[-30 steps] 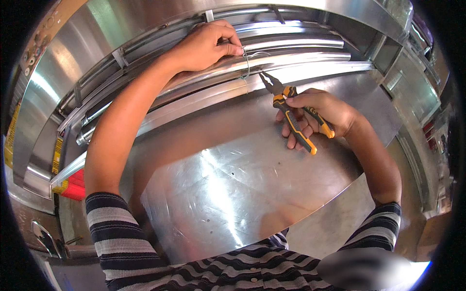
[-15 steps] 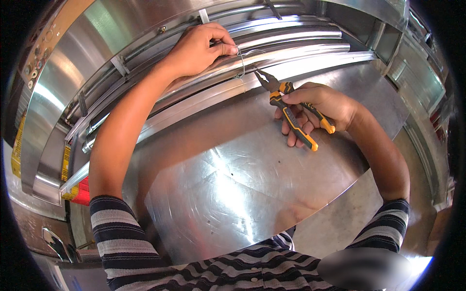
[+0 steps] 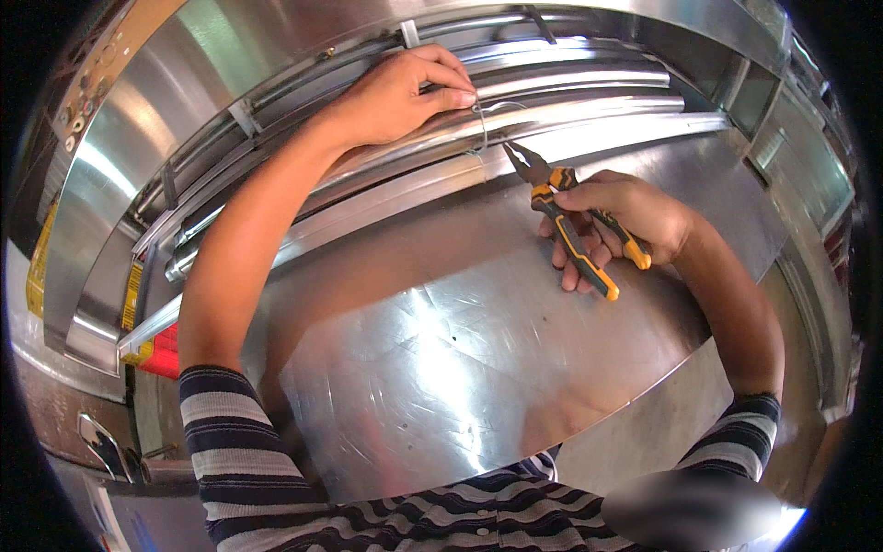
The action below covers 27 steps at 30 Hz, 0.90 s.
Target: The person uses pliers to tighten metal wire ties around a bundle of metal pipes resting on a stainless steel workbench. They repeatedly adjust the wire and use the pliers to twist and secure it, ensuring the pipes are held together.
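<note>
Between thumb and forefinger, my left hand (image 3: 414, 97) pinches a thin wire (image 3: 482, 133) that hangs in a loop across the metal tubes (image 3: 589, 109). The wire's lower part reaches the pale flat-sided bar (image 3: 386, 202) in front of the tubes. Right of it, my right hand (image 3: 625, 216) holds a pair of pliers (image 3: 556, 189) with black and orange handles. The jaws are parted and point up and left, a short way from the wire and not touching it. My fingers are around the handles, which are spread apart.
A shiny scratched metal sheet (image 3: 386, 368) lies under my hands. Behind the tubes rises a curved metal panel (image 3: 230, 55). At the left are a red and yellow package (image 3: 158, 354) and a shiny metal handle (image 3: 106, 446); a metal frame (image 3: 809, 276) stands at the right.
The view has shifted slightly, so everything sits a little further right and lower. My left hand still pinches the wire, and the pliers stay parted beside it.
</note>
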{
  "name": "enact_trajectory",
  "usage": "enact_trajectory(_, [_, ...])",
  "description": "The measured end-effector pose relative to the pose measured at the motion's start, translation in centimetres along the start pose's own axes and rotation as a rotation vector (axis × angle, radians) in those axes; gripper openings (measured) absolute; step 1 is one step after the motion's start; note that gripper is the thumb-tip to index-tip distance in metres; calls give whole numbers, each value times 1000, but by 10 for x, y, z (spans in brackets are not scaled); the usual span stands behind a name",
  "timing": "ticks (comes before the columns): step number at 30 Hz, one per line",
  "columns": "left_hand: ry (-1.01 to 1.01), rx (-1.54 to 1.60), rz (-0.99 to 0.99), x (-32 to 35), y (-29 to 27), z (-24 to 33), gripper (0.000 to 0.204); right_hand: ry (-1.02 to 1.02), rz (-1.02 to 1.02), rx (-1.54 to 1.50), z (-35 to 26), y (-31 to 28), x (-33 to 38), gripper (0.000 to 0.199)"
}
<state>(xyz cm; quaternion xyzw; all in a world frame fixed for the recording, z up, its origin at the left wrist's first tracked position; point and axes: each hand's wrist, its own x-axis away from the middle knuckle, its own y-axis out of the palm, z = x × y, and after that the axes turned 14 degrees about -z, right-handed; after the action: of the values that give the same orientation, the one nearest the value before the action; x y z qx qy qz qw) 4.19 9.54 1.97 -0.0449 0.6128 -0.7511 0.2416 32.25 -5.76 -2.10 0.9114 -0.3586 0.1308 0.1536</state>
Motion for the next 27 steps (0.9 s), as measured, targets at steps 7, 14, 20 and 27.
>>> enact_trajectory(7, [23, 4, -63, -5, -5, -4, 21, -7, -36, 14, -1, -4, -1, 40])
enact_trajectory(14, [-23, -61, 29, -5, 3, 7, 20, 0, -3, 15, -4, 1, 1, 39])
enact_trajectory(20, [-40, -106, 57, -6, 8, 11, 19, -19, 21, 3, -1, 3, 1, 38])
enact_trajectory(27, [14, -18, 12, -1, 5, 6, 18, -2, 30, 18, -3, 2, 1, 39])
